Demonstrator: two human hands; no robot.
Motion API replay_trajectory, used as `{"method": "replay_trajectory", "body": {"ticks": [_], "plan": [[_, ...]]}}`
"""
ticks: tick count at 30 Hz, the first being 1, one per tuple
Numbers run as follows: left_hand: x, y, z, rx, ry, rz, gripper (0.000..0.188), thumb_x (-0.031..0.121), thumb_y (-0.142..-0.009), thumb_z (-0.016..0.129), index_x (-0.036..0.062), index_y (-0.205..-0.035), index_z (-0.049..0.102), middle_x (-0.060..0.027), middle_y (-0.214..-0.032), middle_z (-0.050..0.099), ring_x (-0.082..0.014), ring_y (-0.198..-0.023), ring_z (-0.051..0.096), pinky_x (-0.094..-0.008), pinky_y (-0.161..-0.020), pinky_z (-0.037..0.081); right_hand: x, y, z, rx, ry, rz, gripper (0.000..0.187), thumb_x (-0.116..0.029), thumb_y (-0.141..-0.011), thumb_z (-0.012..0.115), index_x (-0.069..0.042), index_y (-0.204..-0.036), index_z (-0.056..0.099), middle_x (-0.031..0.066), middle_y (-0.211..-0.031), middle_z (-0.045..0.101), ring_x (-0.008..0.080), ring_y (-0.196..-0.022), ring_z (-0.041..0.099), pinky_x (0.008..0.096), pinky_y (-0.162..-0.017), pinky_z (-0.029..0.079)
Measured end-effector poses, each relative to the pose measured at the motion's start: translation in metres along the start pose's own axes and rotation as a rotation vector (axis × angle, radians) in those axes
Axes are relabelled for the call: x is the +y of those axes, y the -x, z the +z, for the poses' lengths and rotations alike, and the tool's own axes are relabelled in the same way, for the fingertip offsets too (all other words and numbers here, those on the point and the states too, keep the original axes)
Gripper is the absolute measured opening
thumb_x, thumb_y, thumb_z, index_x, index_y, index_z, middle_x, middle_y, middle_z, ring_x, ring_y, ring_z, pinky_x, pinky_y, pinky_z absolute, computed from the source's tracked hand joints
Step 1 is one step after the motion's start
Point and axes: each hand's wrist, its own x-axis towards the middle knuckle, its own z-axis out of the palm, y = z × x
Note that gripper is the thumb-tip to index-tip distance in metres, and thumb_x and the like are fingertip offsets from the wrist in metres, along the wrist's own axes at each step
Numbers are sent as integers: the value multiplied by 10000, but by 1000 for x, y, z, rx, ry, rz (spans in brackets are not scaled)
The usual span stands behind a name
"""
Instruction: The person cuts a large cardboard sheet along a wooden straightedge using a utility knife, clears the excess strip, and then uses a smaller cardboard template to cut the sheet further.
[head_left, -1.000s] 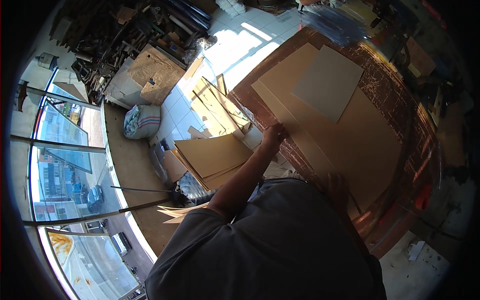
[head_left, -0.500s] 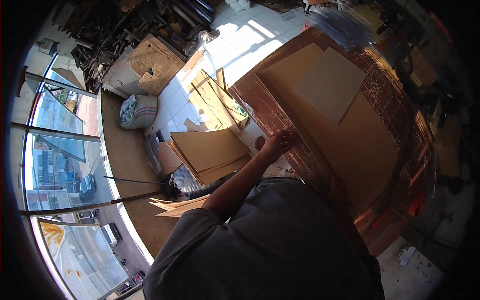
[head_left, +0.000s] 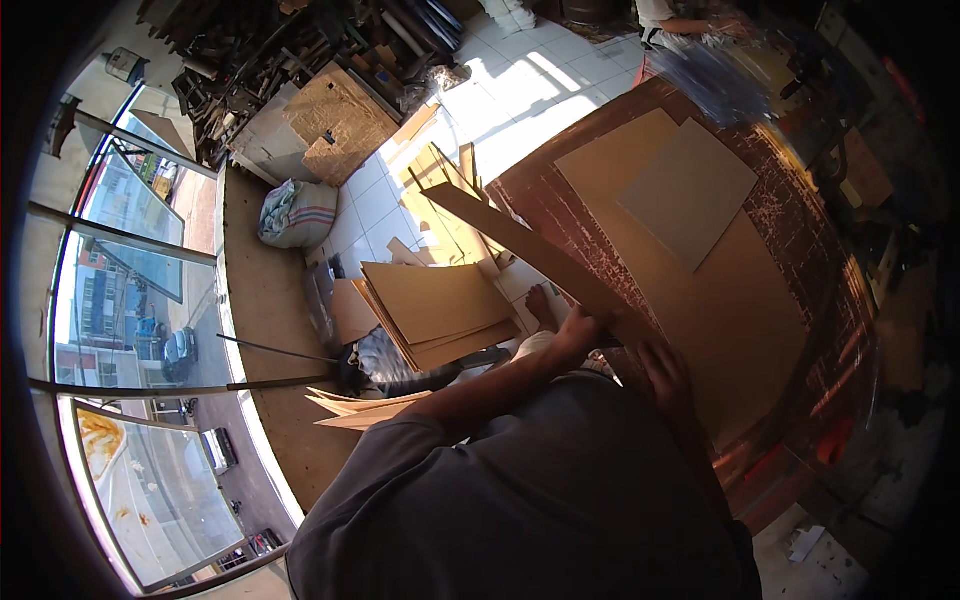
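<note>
At far left, a striped sack (head_left: 298,213) rests beside the wall ledge; right of it, a stack of tan sheets (head_left: 440,312) stands off the table's left edge. Next, a narrow tan strip (head_left: 535,250) slants across that left edge, its far end jutting out beyond the table (head_left: 530,185). Half a second earlier it stood along the border of the large tan sheet (head_left: 735,345); it has now swung clear, so strip and sheet appear to be separate pieces. The left hand (head_left: 582,332) is closed around the strip near its close end. The right hand (head_left: 665,375), just beside it, touches that end; whether it grips cannot be told. The large sheet lies right of both hands, a grey sheet (head_left: 690,192) on it toward the table's far corner.
</note>
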Motion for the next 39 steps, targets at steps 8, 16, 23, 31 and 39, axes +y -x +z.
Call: {"method": "replay_trajectory", "body": {"ticks": [8,16,23,31,39], "plan": [[111,4,-106,500,-157,527,232,114,-962,659,-36,-1127,595,-129,-1023,684,-228,-912,693,-370,-762,598,-9,-26,-30,0,-167,104,403,-235,-896,707,-18,-1231,650,198,-1394,538,395,-1273,514,487,-1063,434],[236,-19,-294,556,-10,379,411,168,-946,697,-78,-1231,533,-175,-1114,672,-262,-1078,641,-467,-931,520,-5,-33,-32,-8,-186,223,276,-147,-891,699,-18,-1133,678,156,-1217,633,347,-1149,591,425,-995,484],[207,-88,-297,1295,-546,486,777,231,-847,788,-68,-1432,373,-264,-1322,565,-319,-1195,589,-447,-1051,442,9,-29,-32,6,-159,434,208,-135,-926,648,-33,-1106,672,153,-1174,633,350,-1121,591,433,-979,480],[124,-136,-150,355,-169,219,451,195,-1009,546,5,-1407,452,-186,-1227,650,-305,-1087,672,-404,-923,540,80,56,-45,236,40,692,266,-128,-929,651,-33,-1176,629,184,-1132,638,366,-1056,622,435,-929,500],[71,-156,-84,-21,-120,-60,368,155,-1053,445,-40,-1362,483,-193,-1232,643,-321,-1159,645,-406,-967,547,70,160,-60,501,173,1244,352,-161,-884,690,-7,-1186,594,176,-1046,662,286,-963,676,424,-808,537]]}}
